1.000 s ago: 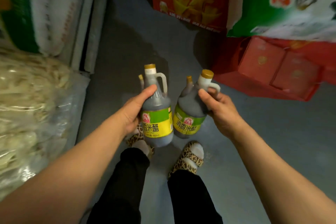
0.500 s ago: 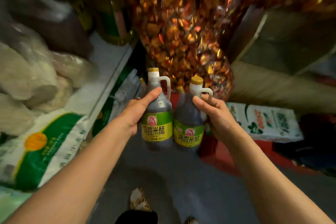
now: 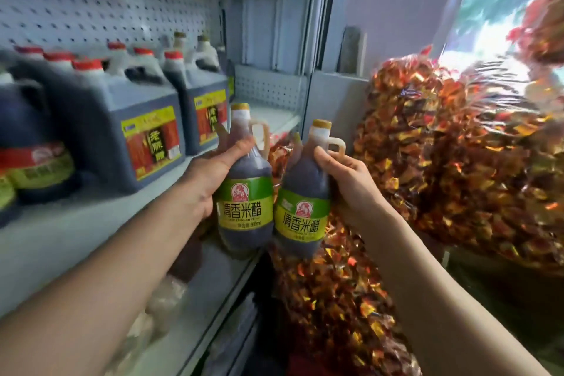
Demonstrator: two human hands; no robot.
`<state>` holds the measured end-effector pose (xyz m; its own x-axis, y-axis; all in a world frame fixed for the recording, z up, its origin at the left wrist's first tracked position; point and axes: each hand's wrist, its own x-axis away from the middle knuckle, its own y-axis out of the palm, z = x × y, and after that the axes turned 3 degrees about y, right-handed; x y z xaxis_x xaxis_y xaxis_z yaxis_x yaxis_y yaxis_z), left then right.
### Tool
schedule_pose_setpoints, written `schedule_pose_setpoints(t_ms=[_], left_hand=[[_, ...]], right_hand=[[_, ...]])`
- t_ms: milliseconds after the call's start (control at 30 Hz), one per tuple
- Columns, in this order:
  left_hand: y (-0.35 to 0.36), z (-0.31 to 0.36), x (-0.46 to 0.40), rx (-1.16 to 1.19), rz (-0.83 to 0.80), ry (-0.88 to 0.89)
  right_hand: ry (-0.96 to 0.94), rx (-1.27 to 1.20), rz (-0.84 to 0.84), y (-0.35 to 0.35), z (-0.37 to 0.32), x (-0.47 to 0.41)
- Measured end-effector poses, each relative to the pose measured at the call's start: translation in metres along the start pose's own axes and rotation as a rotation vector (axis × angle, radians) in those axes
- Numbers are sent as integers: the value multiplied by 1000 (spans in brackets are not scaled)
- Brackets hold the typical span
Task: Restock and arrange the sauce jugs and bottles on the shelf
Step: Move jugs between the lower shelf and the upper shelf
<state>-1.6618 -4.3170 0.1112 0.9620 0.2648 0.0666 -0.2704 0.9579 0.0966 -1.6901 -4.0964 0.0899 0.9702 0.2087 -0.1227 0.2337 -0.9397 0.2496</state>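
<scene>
Up in front of the shelving, the left hand [image 3: 203, 181] grips the shoulder of a dark rice-vinegar bottle with a green-and-yellow label and a gold cap [image 3: 245, 183], thumb laid across its neck just under the looped handle, fingers wrapped behind. The right hand [image 3: 351, 183] clasps a second dark vinegar bottle with the same green-and-yellow label [image 3: 302, 192], thumb on the front of the shoulder and fingers curled toward its small side handle. Both bottles are upright or nearly so and held side by side, so close that they seem to touch at their bodies — the left one slightly higher and nearer the shelf. They hang in the air just off the front edge of a pale grey metal shelf [image 3: 91, 223], not resting on it. On that shelf, to the left of the hands, stand large square dark sauce jugs with red caps and red-and-yellow labels [image 3: 143, 128], several deep, with smaller capped bottles behind them against a white perforated back panel [image 3: 106, 0]. A bare stretch of shelf lies at the right end, beyond the jugs. To the right of the bottles hang clear plastic bags packed with red and gold wrapped sweets [image 3: 442, 156], bulging toward the right forearm — and a pale wall [image 3: 393, 3] rises behind them.
</scene>
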Motion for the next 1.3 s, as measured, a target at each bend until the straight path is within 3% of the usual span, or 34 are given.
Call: schedule_pose_setpoints(t_ms=[200, 367, 600, 767, 1000, 1300], left_hand=[[16, 42, -107, 7, 196, 129], [46, 47, -188, 39, 383, 155], [86, 35, -274, -215, 708, 214], [109, 21, -307, -326, 786, 238], [120, 21, -327, -242, 818, 251], [98, 15, -326, -88, 521, 105]], right_hand=[[-27, -81, -112, 0, -23, -166], [-13, -11, -227, -4, -17, -289], [-51, 39, -377, 1, 14, -415], [-57, 83, -478, 4, 28, -470], [-16, 132, -568, -2, 27, -499], [-16, 154, -577, -13, 53, -486]])
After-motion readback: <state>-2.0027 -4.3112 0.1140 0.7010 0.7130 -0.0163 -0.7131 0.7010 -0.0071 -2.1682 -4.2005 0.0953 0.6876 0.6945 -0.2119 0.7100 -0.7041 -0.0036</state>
